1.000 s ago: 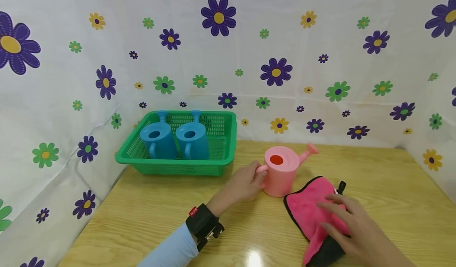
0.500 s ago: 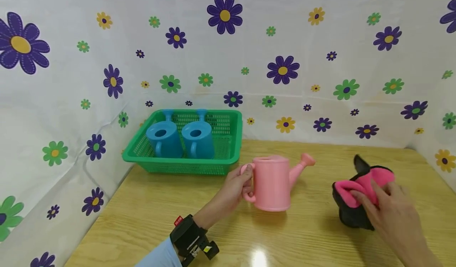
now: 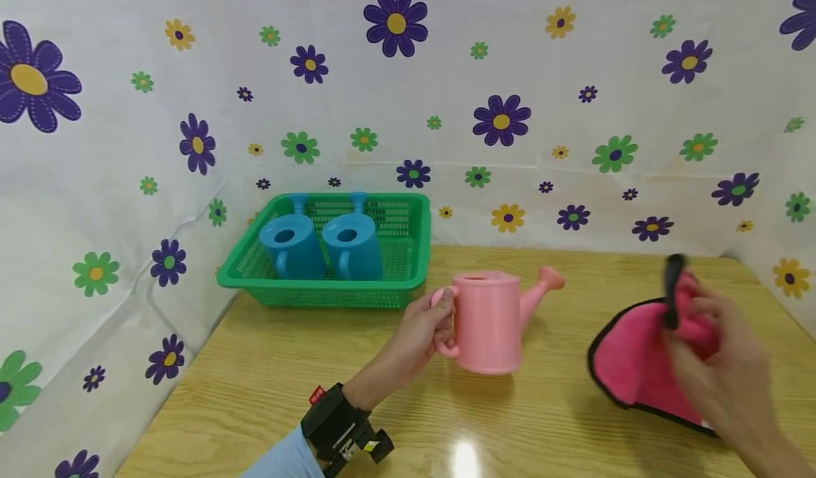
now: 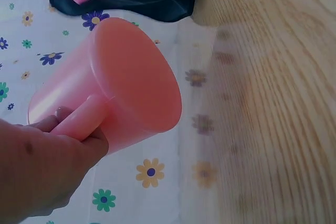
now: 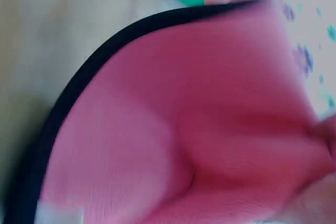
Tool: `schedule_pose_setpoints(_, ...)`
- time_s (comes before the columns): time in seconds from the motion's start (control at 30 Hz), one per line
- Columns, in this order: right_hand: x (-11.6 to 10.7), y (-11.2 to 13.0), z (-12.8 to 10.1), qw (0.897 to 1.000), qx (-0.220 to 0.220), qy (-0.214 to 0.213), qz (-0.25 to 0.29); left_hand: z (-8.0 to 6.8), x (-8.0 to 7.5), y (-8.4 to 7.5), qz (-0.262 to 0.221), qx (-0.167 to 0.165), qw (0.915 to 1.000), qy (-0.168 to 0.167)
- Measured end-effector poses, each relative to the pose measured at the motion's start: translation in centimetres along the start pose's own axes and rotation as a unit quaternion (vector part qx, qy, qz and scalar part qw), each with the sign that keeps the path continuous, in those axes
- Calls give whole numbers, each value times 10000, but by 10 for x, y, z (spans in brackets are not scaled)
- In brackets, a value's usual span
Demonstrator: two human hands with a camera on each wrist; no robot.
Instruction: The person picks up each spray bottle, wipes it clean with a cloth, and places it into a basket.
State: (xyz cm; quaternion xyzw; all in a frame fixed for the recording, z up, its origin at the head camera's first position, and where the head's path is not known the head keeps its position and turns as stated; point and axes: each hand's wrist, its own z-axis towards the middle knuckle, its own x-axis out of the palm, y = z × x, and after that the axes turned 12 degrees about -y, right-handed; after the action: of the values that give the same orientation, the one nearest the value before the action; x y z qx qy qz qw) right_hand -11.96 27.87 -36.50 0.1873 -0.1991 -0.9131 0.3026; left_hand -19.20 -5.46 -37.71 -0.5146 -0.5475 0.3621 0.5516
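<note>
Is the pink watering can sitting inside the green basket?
No, the pink watering can is outside the green basket, held by its handle in the left hand.

wooden table (image 3: 268,386), light grain, glossy, set into a corner of flower-print sheeting (image 3: 574,74). green basket (image 3: 408,280) rests on it at the far left corner. right of the basket, a pink cloth (image 3: 631,365) with black edging partly touches the tabletop.
</note>
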Motion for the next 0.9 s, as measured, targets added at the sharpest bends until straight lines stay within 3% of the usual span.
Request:
schedule_pose_setpoints(0.07, 15, 9, -18, 9938, -447, 806, 627, -1, 1, 0, -32, -22, 10000, 24)
schedule_pose_setpoints(0.1, 22, 16, -27, 9881, -447, 1244, 789, -1, 2, 1, -82, -45, 9999, 39)
schedule_pose_setpoints(0.2, 38, 38, -47, 9758, -95, 2086, 654, -1, 6, 2, -221, -173, 9995, 168)
schedule_pose_setpoints(0.27, 45, 50, -53, 9714, 136, 2301, 562, -1, 8, 3, -309, -248, 9989, 253)
schedule_pose_setpoints(0.37, 54, 61, -53, 9748, -36, 2151, 586, -1, 9, 3, -434, -273, 9983, 281)
schedule_pose_setpoints(0.47, 64, 63, -46, 9767, -940, 1755, 807, -1, 9, 4, -560, -269, 9977, 272)
schedule_pose_setpoints(0.63, 79, 65, -31, 9659, -2112, 1045, 1076, -3, 10, 6, -489, -256, 9973, 492)
schedule_pose_setpoints(0.77, 86, 68, -21, 9571, -2634, 560, 1065, -6, 12, 7, -363, -335, 9962, 717)
schedule_pose_setpoints(0.9, 89, 71, -19, 9514, -2958, 602, 615, -8, 15, 7, -188, -428, 9956, 814)
